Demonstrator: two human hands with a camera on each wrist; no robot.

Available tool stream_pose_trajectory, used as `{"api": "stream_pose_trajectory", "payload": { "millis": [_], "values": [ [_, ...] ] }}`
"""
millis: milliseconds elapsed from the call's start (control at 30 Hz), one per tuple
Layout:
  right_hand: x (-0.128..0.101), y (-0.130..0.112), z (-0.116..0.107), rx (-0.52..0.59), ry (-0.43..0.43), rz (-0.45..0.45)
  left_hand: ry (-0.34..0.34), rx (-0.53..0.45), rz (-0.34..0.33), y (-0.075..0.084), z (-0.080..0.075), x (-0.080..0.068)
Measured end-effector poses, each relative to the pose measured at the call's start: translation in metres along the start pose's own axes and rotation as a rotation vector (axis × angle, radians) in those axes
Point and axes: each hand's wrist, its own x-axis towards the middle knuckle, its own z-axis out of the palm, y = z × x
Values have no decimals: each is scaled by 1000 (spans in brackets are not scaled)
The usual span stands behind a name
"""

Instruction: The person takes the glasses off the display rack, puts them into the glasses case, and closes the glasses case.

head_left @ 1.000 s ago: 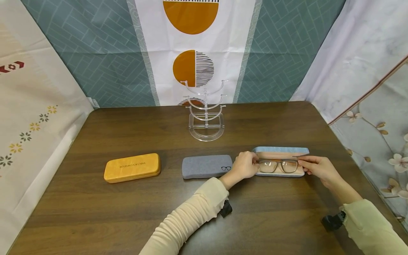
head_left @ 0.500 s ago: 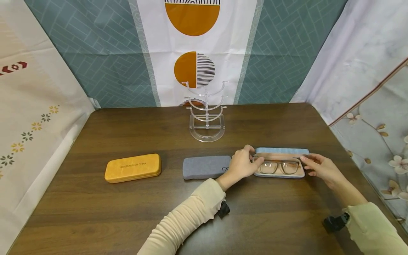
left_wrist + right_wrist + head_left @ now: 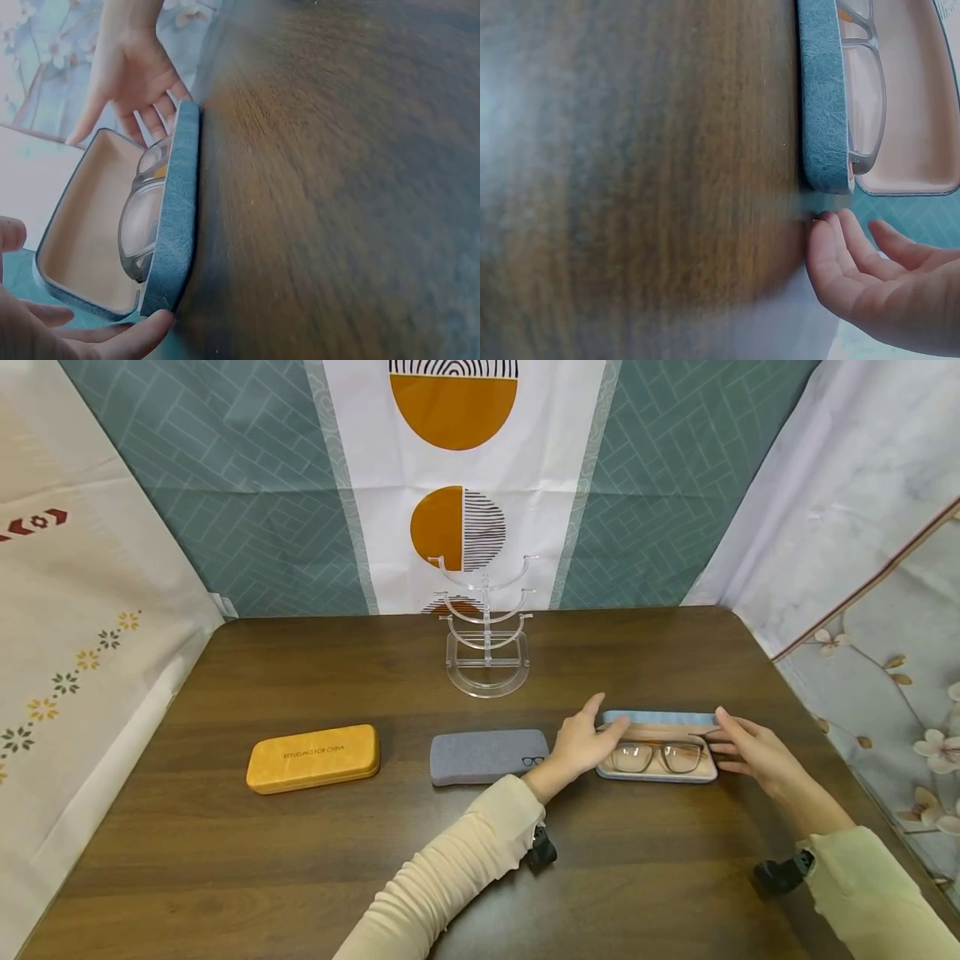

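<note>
Eyeglasses [image 3: 632, 758] lie inside a light blue glasses case [image 3: 176, 210], whose pale-lined lid [image 3: 660, 718] stands raised at the back. My left hand [image 3: 581, 745] is at the case's left end, fingers and thumb spread; in the left wrist view one fingertip appears to touch the case corner. At the opposite end my right hand [image 3: 757, 758] has its thumb raised and its other fingers close to the case side. In the right wrist view these fingers [image 3: 847, 247] bend loosely beside the corner. Neither hand grips the eyeglasses.
Left of the open case lies a closed grey glasses case [image 3: 480, 756] with a small spectacles print. A closed yellow case [image 3: 313, 760] sits farther left. A clear tiered display stand [image 3: 487, 681] stands at the back of the brown table [image 3: 300, 877].
Both hands have let go of the eyeglasses, which now rest in the case. The fingers have spread and moved out to the case's two ends, thumbs lifted.
</note>
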Motion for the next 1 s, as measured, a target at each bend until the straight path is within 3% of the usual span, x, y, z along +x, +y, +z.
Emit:
{"api": "stream_pose_trajectory", "payload": {
  "millis": [200,600,833,1000],
  "values": [
    [2,-3,1,-22,-41,36,3,-5,-31,1,6,2],
    [3,-6,1,1,-78,17,-4,47,23,0,7,4],
    [0,-1,-4,6,-92,-28,-18,23,29,1,4,3],
    [-1,2,-5,26,-104,-44,-27,-47,27,0,2,2]
  ]
}}
